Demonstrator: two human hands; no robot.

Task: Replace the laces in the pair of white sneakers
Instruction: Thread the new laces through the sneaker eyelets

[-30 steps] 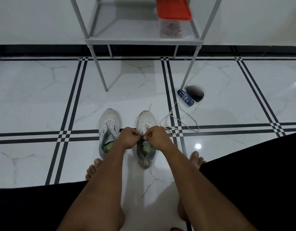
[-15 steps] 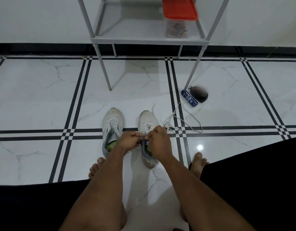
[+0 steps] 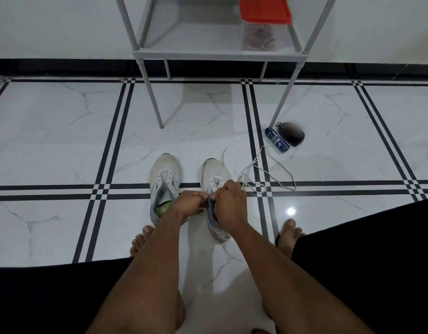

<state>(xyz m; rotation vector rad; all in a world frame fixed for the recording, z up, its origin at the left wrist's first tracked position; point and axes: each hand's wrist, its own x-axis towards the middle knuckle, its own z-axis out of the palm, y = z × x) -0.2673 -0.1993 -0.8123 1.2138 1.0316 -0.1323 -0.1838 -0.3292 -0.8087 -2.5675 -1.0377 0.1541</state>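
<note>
Fingertips (image 3: 209,196) of both hands pinched together over tongue of right sneaker (image 3: 214,175), apparently on lace (image 3: 268,175); exact grip hidden. Left hand (image 3: 190,204) curled, right hand (image 3: 230,204) clenched. Lace trailing loose across floor (image 3: 63,141): soft, limp, light; best gripped near stiff tip. Left sneaker (image 3: 164,172) beside, unlaced.

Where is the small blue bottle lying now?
In the head view, the small blue bottle lies on the floor, right of the sneakers, beside a black rounded object.
</note>
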